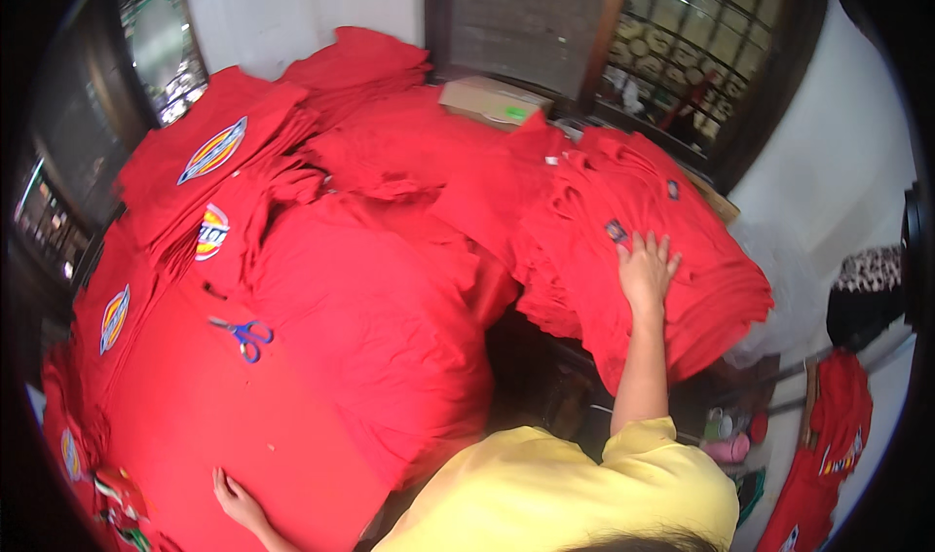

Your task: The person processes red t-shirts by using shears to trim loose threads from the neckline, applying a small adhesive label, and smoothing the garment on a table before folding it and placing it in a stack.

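My right hand [647,268] lies with fingers spread on top of a thick stack of folded red T-shirts [701,289]. Its fingertips are close to a small dark patch [616,231] on the cloth. At the lower left, my left hand [234,500] rests on a smooth spread of red fabric [205,406], fingers stretched out and nothing held. Farther in on that fabric lies a pair of scissors [251,339] with blue handles. A big loose pile of red shirts [380,299] fills the middle, between my two arms.
Stacked red shirts with oval prints [209,153] line the left and far left. A cardboard box [494,101] sits at the back by the window frame. Red shirts [828,455] hang at the right. A pink item [729,448] is low beside my right sleeve.
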A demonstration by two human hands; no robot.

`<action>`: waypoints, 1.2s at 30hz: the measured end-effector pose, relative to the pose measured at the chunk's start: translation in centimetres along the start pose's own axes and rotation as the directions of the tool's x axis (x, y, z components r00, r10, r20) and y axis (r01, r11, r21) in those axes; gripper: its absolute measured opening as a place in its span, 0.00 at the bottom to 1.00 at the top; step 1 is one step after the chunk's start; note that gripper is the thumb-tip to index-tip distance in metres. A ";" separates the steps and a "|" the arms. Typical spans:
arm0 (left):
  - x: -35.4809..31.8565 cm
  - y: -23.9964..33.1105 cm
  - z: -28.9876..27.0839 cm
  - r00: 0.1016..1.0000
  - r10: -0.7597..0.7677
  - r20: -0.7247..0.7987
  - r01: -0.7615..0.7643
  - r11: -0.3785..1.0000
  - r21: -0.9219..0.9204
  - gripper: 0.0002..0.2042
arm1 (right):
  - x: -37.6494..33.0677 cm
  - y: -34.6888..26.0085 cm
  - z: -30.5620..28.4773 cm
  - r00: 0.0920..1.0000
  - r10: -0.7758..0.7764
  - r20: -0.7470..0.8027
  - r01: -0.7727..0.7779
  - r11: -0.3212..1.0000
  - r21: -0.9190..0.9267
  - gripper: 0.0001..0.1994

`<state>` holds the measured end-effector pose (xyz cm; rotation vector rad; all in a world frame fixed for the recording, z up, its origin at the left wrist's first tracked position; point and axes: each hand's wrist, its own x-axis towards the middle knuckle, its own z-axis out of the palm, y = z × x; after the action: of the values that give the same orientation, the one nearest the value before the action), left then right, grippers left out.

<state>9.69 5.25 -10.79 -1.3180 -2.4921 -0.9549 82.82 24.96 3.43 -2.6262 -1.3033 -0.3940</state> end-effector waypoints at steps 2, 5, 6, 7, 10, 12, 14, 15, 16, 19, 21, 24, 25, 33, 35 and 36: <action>-0.2 -0.1 -0.3 1.000 -0.007 -0.019 0.007 1.000 0.012 0.14 | -0.9 -1.6 -0.8 1.000 -0.005 -0.027 0.005 1.000 0.008 0.24; 0.1 1.0 -0.1 0.999 -0.027 -0.018 0.027 0.999 0.038 0.13 | -2.7 -4.9 -1.0 0.942 -0.169 -0.291 0.212 0.969 0.126 0.24; 0.3 1.8 -0.2 0.999 -0.040 -0.027 0.041 0.998 0.039 0.13 | -3.3 -7.0 -1.1 0.927 -0.269 -0.263 0.332 0.914 0.234 0.24; 0.2 2.2 -0.5 0.998 -0.054 -0.035 0.056 0.998 0.043 0.13 | -4.4 -9.4 -1.3 0.897 -0.372 -0.240 0.437 0.833 0.341 0.24; -0.4 0.9 -0.6 0.994 -0.056 -0.096 0.062 0.996 0.064 0.13 | -8.3 -17.3 -1.6 0.742 -0.647 -0.176 0.585 0.496 0.642 0.23; -0.5 0.5 -0.3 0.991 -0.072 -0.114 0.082 0.993 0.082 0.12 | -10.6 -21.7 -2.3 0.615 -0.772 -0.162 0.618 0.344 0.707 0.22; -0.7 0.5 0.1 0.981 -0.115 -0.154 0.132 0.985 0.110 0.13 | -12.1 -25.5 -2.8 0.479 -0.858 -0.183 0.678 0.229 0.699 0.22; -0.2 0.2 0.9 0.981 -0.074 -0.177 0.101 0.984 0.150 0.14 | -12.3 -27.0 -2.8 0.468 -0.859 -0.205 0.700 0.219 0.680 0.22; 0.1 0.6 0.7 0.976 -0.106 -0.192 0.135 0.980 0.143 0.14 | -12.3 -28.8 -2.5 0.447 -0.864 -0.233 0.721 0.194 0.665 0.22; 0.1 0.8 0.5 0.964 -0.181 -0.197 0.219 0.957 0.190 0.16 | -11.4 -34.4 -2.7 0.435 -0.857 -0.277 0.746 0.171 0.644 0.23; -0.3 0.8 0.3 0.961 -0.200 -0.192 0.237 0.952 0.195 0.16 | -10.9 -38.3 -2.8 0.435 -0.841 -0.322 0.771 0.163 0.616 0.23; -0.1 0.9 0.4 0.957 -0.237 -0.170 0.268 0.945 0.190 0.18 | -10.9 -43.8 -1.2 0.456 -0.797 -0.396 0.822 0.207 0.530 0.23; 0.1 1.1 0.6 0.956 -0.234 -0.179 0.268 0.943 0.196 0.19 | -11.2 -45.2 0.4 0.469 -0.785 -0.404 0.829 0.234 0.508 0.22; -0.1 1.7 0.0 0.946 -0.290 -0.142 0.314 0.928 0.199 0.18 | -14.2 -46.7 2.4 0.380 -0.917 -0.117 0.896 0.334 0.292 0.21; 0.1 1.8 -0.1 0.946 -0.294 -0.138 0.316 0.930 0.187 0.18 | -14.0 -46.6 2.1 0.392 -0.914 -0.105 0.890 0.348 0.294 0.21; 0.1 2.0 -0.1 0.946 -0.295 -0.136 0.316 0.931 0.180 0.18 | -14.0 -46.6 2.0 0.389 -0.916 -0.103 0.891 0.345 0.295 0.21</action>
<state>11.17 6.05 -9.72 -0.8122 -2.6743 -0.7785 37.74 42.92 -0.79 -1.3837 -2.5449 -0.1646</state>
